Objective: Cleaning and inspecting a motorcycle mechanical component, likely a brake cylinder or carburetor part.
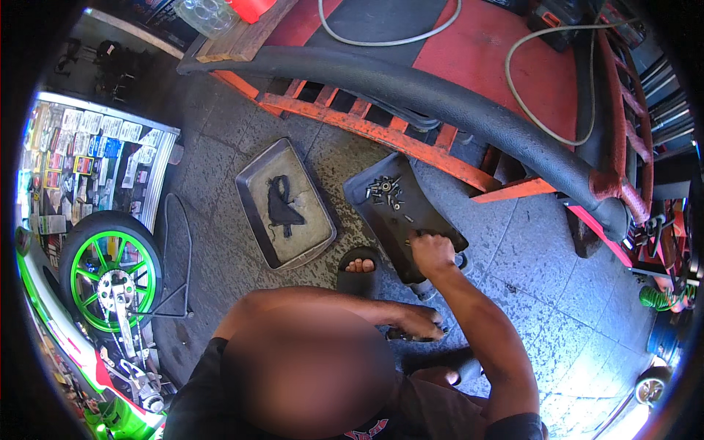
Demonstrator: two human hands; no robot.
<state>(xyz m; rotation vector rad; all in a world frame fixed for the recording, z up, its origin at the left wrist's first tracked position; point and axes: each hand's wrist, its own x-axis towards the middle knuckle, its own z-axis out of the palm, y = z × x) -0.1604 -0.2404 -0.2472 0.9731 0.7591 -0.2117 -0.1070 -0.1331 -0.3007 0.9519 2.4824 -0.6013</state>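
Note:
My right hand reaches into a dark, worn tray on the floor, its fingers closed on or around something small that I cannot make out. Small bolts and metal fittings lie loose in the upper part of that tray. Below it, my left hand is closed on a dark metal part, partly hidden by the fingers. To the left sits a shallow rectangular pan with a dark, crumpled item in it. My sandalled foot is between the two trays.
A padded lift table with an orange frame and a hose spans the top. Left are a sticker-covered cabinet and a motorcycle's green rear wheel. Equipment lines the right. Tiled floor surrounds the trays.

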